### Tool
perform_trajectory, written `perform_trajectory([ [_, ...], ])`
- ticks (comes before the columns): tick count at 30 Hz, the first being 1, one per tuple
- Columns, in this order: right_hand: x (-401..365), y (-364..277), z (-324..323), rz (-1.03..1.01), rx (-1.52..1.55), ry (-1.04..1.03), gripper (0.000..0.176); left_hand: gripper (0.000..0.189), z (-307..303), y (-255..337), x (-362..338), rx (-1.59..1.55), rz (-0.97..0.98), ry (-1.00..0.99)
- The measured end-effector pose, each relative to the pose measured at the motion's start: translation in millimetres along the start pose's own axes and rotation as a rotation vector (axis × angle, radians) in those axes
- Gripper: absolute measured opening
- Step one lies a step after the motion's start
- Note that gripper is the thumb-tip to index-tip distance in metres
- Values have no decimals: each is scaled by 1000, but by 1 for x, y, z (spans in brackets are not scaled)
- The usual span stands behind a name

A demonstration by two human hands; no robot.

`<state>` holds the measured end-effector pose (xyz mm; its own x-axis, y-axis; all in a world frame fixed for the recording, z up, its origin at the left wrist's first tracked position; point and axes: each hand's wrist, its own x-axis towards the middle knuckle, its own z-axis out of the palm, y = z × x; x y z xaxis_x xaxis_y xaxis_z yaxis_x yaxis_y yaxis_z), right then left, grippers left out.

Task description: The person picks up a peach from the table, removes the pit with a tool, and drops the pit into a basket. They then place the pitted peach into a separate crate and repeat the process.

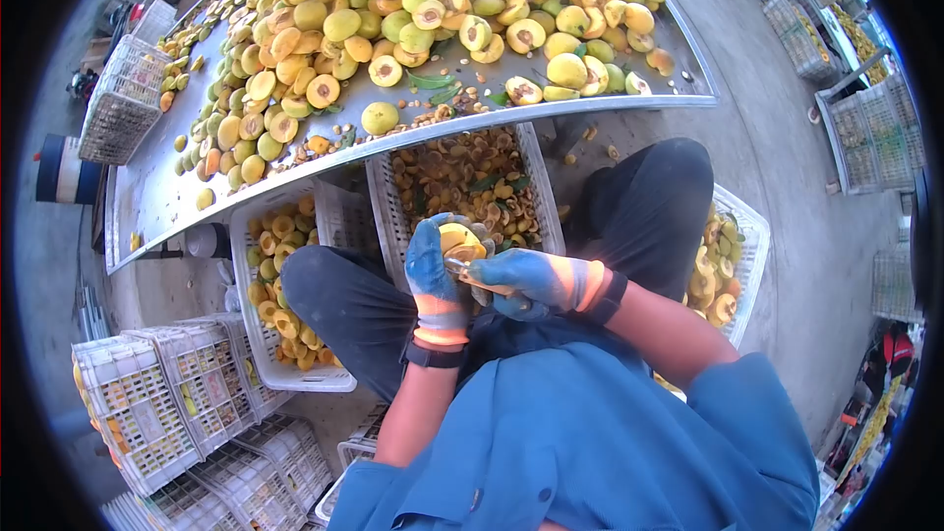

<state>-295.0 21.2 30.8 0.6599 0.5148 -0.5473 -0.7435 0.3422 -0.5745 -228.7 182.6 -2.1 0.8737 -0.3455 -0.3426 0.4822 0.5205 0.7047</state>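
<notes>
My left hand [433, 280], in a blue, grey and orange glove, is wrapped round a yellow fruit [460, 241]. A metal tool [460, 265] touches the fruit's lower side, and my gloved right hand [526, 280] is closed on its handle. Both hands are close together above my lap. Just beyond them a white crate [382, 199] between my knees holds pits and dark fruit scraps. The metal table [452, 125] in front carries a large heap of whole and halved yellow-green fruits [341, 25], with some leaves and loose pits near its edge.
Crates of halved fruit stand by my left knee [329, 381] and right knee [752, 236]. Stacked white crates [147, 413] are at the lower left, and another crate [123, 103] is beside the table. More crates [873, 133] line the right side.
</notes>
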Motion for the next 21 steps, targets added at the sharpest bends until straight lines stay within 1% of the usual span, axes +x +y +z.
perform_trajectory([
  [1, -6, -4, 1, -23, 21, 40, 45, 39, 2, 10, -2, 20, 61, 74],
  [2, -11, -9, 7, -38, 40, 59, 44, 32, -4, 32, -4, 281, 294, 49],
  [3, -8, -12, 11, -52, 51, 67, 44, 25, -10, 54, -7, 592, 549, 100],
  [4, 1, -12, 12, -73, -81, 126, 41, 20, -16, 76, -10, 844, 788, 214],
  [6, 13, -5, 11, -149, -320, 279, 35, 27, -54, 132, -19, 1241, 1043, 403],
  [8, 23, 3, 1, -198, -436, 268, 21, 30, -113, 179, -36, 1802, 1174, 553],
  [9, 25, 5, -2, -224, -489, 277, 14, 31, -149, 196, -41, 1836, 1051, 591],
  [10, 24, 5, -3, -230, -473, 274, 9, 30, -200, 201, -35, 1552, 879, 724],
  [11, 23, 3, -1, -243, -454, 283, 5, 30, -237, 205, -23, 1263, 704, 817],
  [13, 22, -2, -3, -277, -438, 308, 7, 26, -219, 210, -1, 1588, 789, 757],
  [14, 21, -5, -3, -294, -430, 320, 9, 26, -211, 205, 19, 1531, 814, 639],
  [15, 22, -2, -5, -322, -448, 323, 10, 26, -183, 200, 37, 1477, 833, 524],
  [17, 22, 2, -8, -350, -488, 326, 13, 22, -100, 177, 86, 1399, 1026, 246],
  [18, 20, 2, -9, -361, -506, 343, 14, 22, -60, 165, 115, 1230, 853, 184],
  [19, 18, 1, -11, -372, -524, 360, 15, 28, -47, 152, 153, 1267, 732, 144],
  [20, 16, 1, -12, -383, -542, 378, 16, 38, -30, 135, 184, 1259, 721, 134],
  [21, 14, 4, -16, -448, -585, 387, 14, 48, -9, 125, 206, 1387, 714, 145],
])
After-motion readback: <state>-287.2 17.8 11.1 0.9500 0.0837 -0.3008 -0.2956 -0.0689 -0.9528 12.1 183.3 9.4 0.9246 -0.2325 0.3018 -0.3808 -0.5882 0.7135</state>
